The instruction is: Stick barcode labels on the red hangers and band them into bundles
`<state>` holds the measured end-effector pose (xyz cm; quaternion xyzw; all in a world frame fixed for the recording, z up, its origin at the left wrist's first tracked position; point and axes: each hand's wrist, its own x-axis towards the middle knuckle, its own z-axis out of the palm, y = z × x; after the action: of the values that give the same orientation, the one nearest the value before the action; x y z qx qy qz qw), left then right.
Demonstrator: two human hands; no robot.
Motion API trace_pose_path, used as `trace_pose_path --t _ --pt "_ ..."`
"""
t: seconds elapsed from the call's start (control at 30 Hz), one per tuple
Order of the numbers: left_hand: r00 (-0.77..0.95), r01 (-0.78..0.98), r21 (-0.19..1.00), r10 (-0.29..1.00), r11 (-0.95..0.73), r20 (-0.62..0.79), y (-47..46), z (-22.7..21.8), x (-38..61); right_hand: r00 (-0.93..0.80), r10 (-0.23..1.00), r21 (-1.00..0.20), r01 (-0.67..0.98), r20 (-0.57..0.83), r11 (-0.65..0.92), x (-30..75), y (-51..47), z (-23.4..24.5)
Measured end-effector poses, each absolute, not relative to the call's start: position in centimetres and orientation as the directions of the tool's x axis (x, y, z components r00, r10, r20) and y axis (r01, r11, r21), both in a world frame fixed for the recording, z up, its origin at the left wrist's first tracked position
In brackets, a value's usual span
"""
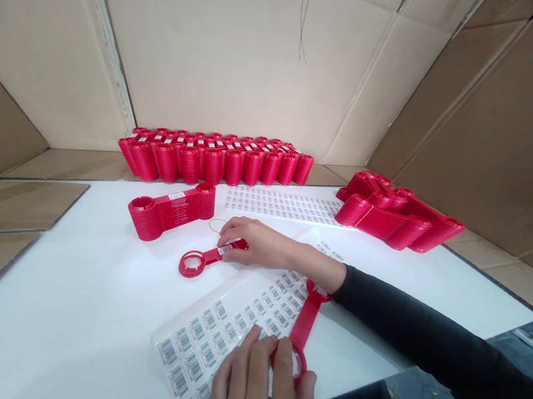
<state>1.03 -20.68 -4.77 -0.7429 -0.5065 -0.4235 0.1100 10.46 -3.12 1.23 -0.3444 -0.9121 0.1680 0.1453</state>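
Observation:
Beyond the sheet, my right hand (256, 245) has its thumb and fingers closed around the narrow end of a flat red plastic piece with rings at its ends (195, 262). A white barcode label (224, 250) shows on its bar beside my thumb. Nearer to me, my left hand (259, 393) lies over a sheet of barcode stickers (208, 343), its fingers and thumb about the larger ring of a second red piece (305, 325). That piece slants across the sheet, its far end by my right wrist. My left fingers hide part of the ring.
A nested stack of red pieces (179, 208) stands behind my right hand. Long rows of such stacks (215, 164) line the cardboard wall (233, 50). Bundled red stacks (390, 213) lie at right. Another sticker sheet (282, 205) and a rubber band (216, 224) lie between.

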Motion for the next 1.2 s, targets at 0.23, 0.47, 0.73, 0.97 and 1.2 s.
trace_pose_path --t 0.23,0.47,0.73,0.97,1.2 --pt "0.109 0.836 0.289 0.656 -0.467 0.747 -20.7 -4.9 1.1 -0.709 0.693 -0.420 0.593 0.131 0.687 10.2 -3.2 1.3" --pt "0.103 0.830 0.301 0.660 -0.469 0.744 -20.8 -5.0 1.2 -0.801 0.575 -0.468 0.449 0.165 0.761 10.1 -6.6 3.3" --pt "0.138 0.844 0.251 0.643 -0.474 0.753 -20.7 -5.1 0.9 -0.872 0.457 -0.399 0.361 0.175 0.843 9.8 -8.9 2.9" --pt "0.156 0.874 0.194 0.635 -0.445 0.756 -20.8 -5.3 0.8 -0.867 0.468 -0.323 0.398 0.172 0.858 10.2 -10.1 3.0" --pt "0.147 0.881 0.188 0.628 -0.434 0.764 -20.7 -5.2 1.0 -0.773 0.583 -0.517 0.403 0.251 0.756 13.0 -13.0 3.6"
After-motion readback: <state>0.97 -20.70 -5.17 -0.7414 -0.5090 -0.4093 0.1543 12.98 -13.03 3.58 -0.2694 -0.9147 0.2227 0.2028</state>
